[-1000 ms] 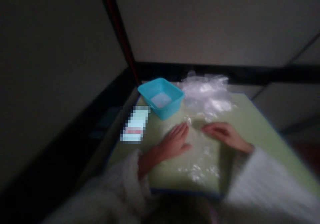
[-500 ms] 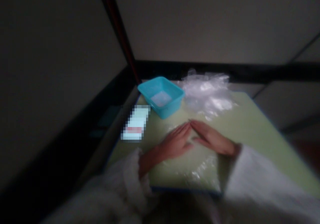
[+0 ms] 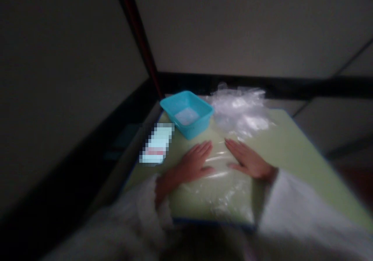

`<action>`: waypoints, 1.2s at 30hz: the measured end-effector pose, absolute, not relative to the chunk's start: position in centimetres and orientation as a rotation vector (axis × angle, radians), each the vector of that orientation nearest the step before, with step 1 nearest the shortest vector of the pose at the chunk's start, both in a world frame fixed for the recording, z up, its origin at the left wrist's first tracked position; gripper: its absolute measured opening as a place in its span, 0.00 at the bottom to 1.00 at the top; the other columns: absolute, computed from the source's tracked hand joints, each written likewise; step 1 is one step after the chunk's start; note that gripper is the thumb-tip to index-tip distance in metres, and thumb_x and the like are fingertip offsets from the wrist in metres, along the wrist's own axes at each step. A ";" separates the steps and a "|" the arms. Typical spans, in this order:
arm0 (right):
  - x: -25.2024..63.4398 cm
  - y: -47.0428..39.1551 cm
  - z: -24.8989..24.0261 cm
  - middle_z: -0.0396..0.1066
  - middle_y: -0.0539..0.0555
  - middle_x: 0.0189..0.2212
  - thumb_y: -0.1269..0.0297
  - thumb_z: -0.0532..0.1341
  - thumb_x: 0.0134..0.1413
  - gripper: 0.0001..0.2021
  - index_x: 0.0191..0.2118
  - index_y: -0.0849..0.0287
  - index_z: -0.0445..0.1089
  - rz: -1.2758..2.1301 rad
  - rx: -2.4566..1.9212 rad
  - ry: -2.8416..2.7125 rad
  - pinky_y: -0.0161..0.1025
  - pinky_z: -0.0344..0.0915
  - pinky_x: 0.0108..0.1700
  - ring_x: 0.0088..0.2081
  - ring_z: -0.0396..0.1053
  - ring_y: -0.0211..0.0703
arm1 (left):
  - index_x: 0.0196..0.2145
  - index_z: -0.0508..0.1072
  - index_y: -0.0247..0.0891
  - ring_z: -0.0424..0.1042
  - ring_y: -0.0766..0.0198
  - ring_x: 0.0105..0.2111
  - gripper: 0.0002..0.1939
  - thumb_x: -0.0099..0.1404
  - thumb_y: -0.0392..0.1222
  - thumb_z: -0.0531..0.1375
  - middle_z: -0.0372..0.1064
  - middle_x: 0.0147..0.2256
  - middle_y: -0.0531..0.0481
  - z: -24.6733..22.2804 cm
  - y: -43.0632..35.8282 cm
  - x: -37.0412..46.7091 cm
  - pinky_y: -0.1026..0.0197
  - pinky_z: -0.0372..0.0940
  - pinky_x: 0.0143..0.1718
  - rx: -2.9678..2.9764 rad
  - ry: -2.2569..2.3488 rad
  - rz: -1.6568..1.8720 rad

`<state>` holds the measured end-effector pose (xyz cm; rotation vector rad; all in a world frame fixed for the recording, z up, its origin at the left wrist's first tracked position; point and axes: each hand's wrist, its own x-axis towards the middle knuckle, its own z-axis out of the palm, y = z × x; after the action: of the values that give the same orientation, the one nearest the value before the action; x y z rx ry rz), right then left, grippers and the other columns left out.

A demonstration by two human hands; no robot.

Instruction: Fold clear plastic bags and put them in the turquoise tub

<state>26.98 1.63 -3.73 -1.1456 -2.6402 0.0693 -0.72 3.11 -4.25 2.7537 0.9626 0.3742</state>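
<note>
A clear plastic bag (image 3: 224,191) lies flat near the front edge of the yellow-green table. My left hand (image 3: 197,162) rests on the bag's left side, palm down, fingers stretched out and thumb apart. On the right side of the same bag lies my right hand (image 3: 247,158), also flat, with its fingers extended toward the upper left. A gap with shiny creases in the plastic separates the two hands. Neither hand grips anything.
Behind my left hand stands a turquoise plastic basin (image 3: 194,129) with something whitish in its bottom. A heap of clear plastic bags (image 3: 241,111) lies at the back. A blurred-out, bright phone-like rectangle (image 3: 157,142) is on the left of the table (image 3: 294,144). Walls rise behind.
My hands have moved apart over the plastic bag: their fingertips met before, and now a gap lies between them. The left hand shifted left; the right moved only slightly.
</note>
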 end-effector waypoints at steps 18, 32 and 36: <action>28.4 -1.3 -0.7 0.69 0.56 0.36 0.56 0.55 0.59 0.11 0.36 0.57 0.69 0.457 -1.317 -2.207 0.45 0.66 0.42 0.40 0.69 0.48 | 0.63 0.49 0.32 0.41 0.54 0.65 0.33 0.67 0.52 0.52 0.42 0.65 0.38 -2.5 1.9 0.9 0.51 0.46 0.64 2.650 0.952 0.501; 26.8 -2.0 -0.5 0.64 0.47 0.25 0.73 0.60 0.45 0.05 0.26 0.58 0.63 0.986 -1.106 -2.332 0.35 0.59 0.32 0.28 0.62 0.36 | 0.63 0.50 0.36 0.35 0.54 0.66 0.34 0.64 0.52 0.56 0.38 0.66 0.42 -2.8 0.3 2.4 0.50 0.40 0.65 2.778 0.684 0.306; 26.6 -2.5 0.0 0.64 0.46 0.25 0.70 0.63 0.43 0.08 0.30 0.58 0.63 1.051 -1.199 -2.285 0.33 0.57 0.29 0.27 0.60 0.35 | 0.62 0.51 0.35 0.35 0.54 0.66 0.33 0.65 0.51 0.55 0.39 0.66 0.41 -3.0 0.3 2.5 0.50 0.40 0.65 2.784 0.676 0.325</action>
<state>26.56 -2.47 0.03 -1.1985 -2.2854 1.0511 2.45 0.27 -2.95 2.7840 0.6760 0.3255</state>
